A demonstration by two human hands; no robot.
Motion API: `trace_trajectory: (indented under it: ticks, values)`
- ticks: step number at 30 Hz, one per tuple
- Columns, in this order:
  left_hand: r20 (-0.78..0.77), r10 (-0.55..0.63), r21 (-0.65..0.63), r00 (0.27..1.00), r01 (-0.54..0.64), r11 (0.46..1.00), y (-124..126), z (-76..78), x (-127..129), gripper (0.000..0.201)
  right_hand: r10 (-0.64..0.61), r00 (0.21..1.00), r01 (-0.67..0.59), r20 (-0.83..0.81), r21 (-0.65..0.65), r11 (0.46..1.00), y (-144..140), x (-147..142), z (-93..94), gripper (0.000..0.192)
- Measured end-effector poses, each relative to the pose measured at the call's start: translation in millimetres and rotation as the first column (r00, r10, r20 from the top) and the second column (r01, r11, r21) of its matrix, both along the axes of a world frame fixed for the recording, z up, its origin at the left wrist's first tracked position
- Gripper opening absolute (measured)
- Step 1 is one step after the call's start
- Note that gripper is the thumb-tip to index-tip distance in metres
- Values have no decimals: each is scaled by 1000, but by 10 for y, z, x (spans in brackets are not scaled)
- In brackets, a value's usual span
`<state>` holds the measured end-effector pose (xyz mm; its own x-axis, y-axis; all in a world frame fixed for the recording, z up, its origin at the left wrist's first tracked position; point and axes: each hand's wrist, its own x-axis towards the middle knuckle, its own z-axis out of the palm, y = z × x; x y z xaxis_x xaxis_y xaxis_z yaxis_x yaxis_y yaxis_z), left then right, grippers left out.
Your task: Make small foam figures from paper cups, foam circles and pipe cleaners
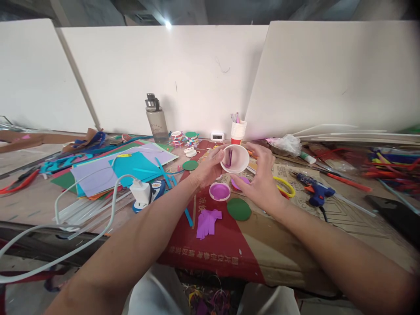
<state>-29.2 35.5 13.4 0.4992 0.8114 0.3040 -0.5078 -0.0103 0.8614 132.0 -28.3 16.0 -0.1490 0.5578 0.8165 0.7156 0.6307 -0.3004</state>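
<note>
While both my hands, left hand (207, 168) and right hand (262, 179), clamp fingers on the white cup (235, 158) held above the table's centre, its purple strip (229, 157) may slip out if tilted.

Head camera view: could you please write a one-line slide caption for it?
Both hands, left hand and right hand, hold a white cup above purple paper scraps.

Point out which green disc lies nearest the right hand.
The green disc on the red paper, just below the right hand. The other green disc lies farther back, left of the left hand.
</note>
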Motion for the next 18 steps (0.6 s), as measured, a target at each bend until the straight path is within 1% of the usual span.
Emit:
trace_trajectory:
  ticks: [3,7,9,11,13,15,18]
  values:
    - [5,54,31,999,-54,998,11,11,-2,55,-7,997,9,80,-23,1000,-54,10,22,55]
    - [27,107,32,994,-108,994,-1,14,7,52,-78,994,75,79,37,996,-69,18,22,51]
    - [45,118,37,992,-120,992,-10,15,9,53,-46,993,41,106,49,998,-56,17,13,46]
    - [57,113,46,992,-116,992,-14,13,3,56,21,987,-26,161,31,999,-45,10,4,41]
    - [62,106,54,992,-109,993,-11,8,-10,61,57,980,-62,192,24,998,-48,1,3,41]
    - [68,100,51,993,-104,993,-4,7,-29,64,71,983,-81,169,53,995,-63,-5,12,44]
    - [92,80,13,993,-81,997,4,27,-61,57,98,995,-99,15,115,988,-78,-3,35,51]
